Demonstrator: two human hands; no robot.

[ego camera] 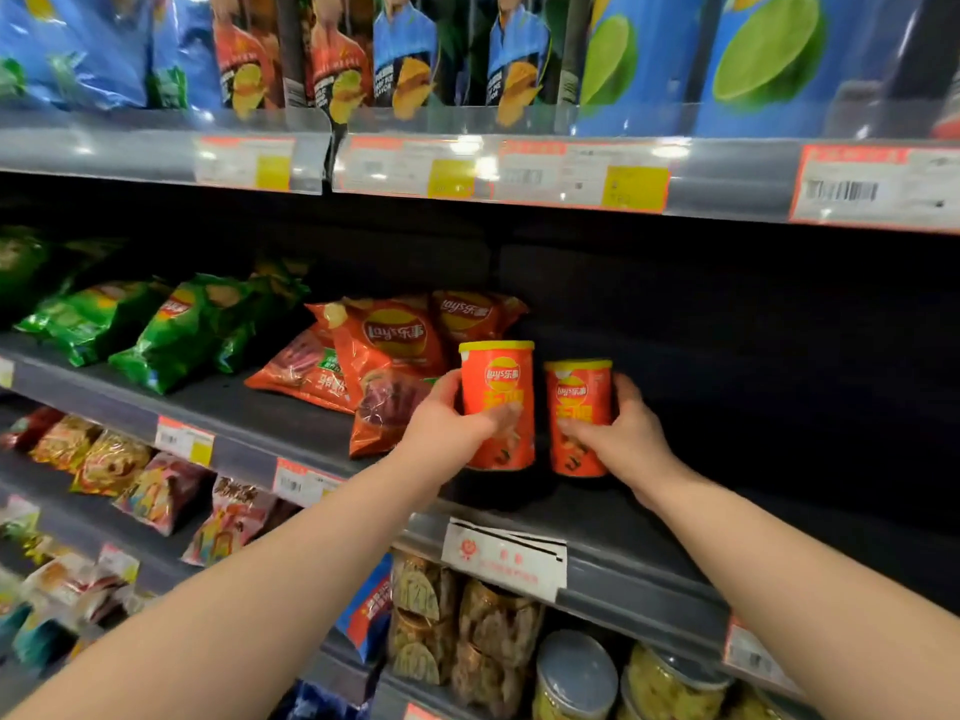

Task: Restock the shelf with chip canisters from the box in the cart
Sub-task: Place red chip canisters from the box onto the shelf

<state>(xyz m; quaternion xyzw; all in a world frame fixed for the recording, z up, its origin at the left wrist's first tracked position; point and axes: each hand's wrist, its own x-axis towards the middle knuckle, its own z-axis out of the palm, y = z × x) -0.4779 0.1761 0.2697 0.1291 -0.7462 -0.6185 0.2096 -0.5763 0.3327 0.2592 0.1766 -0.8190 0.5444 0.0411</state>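
Note:
Two short orange chip canisters with yellow lids stand upright side by side on the dark middle shelf point(649, 517). My left hand point(452, 420) grips the left canister point(500, 387) from its left side, thumb across the front. My right hand point(621, 433) grips the right canister point(577, 392) from its right side. The canisters' bases are at the shelf surface; whether they touch it I cannot tell. The box and the cart are out of view.
Orange chip bags point(384, 350) lie just left of the canisters, green bags point(171, 324) further left. To the right of the canisters the shelf is dark and bare. Bagged chips fill the upper shelf point(727, 174); snack packs and jars point(571, 672) sit below.

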